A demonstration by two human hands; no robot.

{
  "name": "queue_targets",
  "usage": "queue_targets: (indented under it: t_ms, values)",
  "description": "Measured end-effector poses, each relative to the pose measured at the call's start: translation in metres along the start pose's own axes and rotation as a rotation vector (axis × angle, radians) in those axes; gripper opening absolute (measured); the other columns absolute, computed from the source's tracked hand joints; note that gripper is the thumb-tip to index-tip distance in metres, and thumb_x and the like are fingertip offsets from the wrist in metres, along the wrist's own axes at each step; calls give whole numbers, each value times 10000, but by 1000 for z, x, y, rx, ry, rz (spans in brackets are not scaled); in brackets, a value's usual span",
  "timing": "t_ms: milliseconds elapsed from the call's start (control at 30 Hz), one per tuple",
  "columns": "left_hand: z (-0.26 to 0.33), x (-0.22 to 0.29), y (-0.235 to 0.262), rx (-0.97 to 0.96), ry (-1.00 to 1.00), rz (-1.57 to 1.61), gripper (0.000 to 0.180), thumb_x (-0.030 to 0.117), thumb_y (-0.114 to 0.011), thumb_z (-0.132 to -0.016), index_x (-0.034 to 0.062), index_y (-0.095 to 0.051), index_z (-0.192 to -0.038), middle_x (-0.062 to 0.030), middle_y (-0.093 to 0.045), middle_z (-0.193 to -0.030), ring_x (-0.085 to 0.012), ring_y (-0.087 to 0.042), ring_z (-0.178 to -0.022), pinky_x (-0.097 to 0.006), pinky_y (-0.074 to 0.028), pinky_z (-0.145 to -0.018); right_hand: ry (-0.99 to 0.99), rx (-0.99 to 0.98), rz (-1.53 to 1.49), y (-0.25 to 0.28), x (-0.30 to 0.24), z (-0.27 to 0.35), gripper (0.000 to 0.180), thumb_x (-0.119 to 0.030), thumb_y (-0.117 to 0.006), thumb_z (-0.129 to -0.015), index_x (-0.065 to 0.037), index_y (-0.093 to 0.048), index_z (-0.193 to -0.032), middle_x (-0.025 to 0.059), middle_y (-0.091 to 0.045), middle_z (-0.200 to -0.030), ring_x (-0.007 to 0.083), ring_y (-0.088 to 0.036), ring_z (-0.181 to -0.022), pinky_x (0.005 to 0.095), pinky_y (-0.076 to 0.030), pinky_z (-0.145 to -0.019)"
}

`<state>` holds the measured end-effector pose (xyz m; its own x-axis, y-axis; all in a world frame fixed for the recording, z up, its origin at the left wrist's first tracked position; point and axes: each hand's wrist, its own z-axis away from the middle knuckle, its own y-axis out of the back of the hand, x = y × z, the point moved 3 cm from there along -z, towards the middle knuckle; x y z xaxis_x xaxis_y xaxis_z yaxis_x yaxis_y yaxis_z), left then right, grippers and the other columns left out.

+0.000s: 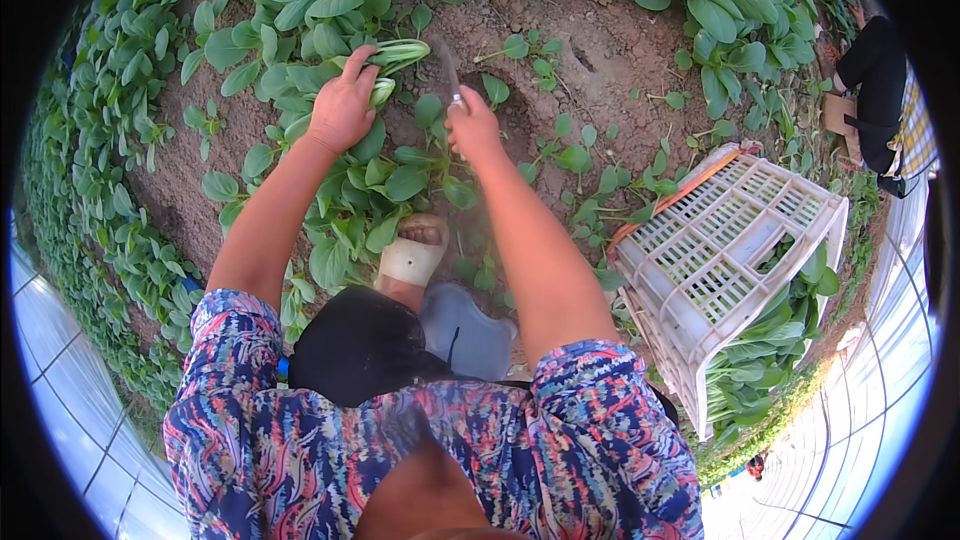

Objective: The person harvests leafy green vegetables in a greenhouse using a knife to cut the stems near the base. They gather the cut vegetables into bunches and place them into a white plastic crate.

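Cutting step: left hand (341, 108) fingers closed on leafy green plant (392, 58) at 12 o'clock; right hand (473, 126) gripping knife (445, 70). Next, probably: blade to stem base.

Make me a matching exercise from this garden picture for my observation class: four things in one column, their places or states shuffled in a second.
Things:
1. left hand
2. right hand
3. white slatted plastic crate
4. pale strapped sandal

Places or states:
A. tipped over at the person's right, leafy greens inside
B. gripping a thin-bladed knife
C. on the soil between the forearms, among leaves
D. grasping a pale-stemmed leafy green plant

Pairs: 1-D, 2-B, 3-A, 4-C
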<state>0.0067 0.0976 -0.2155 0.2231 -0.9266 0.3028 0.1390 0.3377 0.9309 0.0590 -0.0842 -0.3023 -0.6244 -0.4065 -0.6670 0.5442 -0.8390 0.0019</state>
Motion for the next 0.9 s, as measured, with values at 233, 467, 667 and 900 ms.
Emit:
queue_targets:
  t_ms: [233,467,667,900]
  values:
    - [26,98,56,136,-372,192,554,15,-672,-553,-20,-486,-1074,-89,-339,-1305,-292,-545,-824,-373,-466,-711,269,-23,-700,61,-78,63,598,-147,-631,-783,-66,-330,-1294,51,-540,-877,113,-530,-610,234,-450,-453]
    - [42,121,82,70,-173,456,458,-65,-592,-608,22,-528,-1053,-126,-388,-1290,-304,-497,-1079,-346,-445,-850,430,78,-847,102,-108,75,568,-31,-600,-743,-64,-349,-1252,67,-514,-837,138,-516,-596,271,-452,-455]
    - [32,96,125,-128,198,1144,360,-34,-510,-714,35,-541,-1065,-45,-537,-1102,-121,-539,-942,-258,-436,-799,532,161,-411,145,-114,98,582,-62,-609,-724,-87,-380,-1259,67,-556,-843,147,-544,-646,276,-466,-527]
    - [-11,137,98,-294,24,1027,426,-17,-564,-717,23,-513,-1139,-48,-567,-1117,-102,-526,-988,-273,-429,-873,675,88,204,94,-141,136,659,-35,-639,-692,-77,-386,-1300,23,-584,-922,85,-543,-787,229,-458,-712]
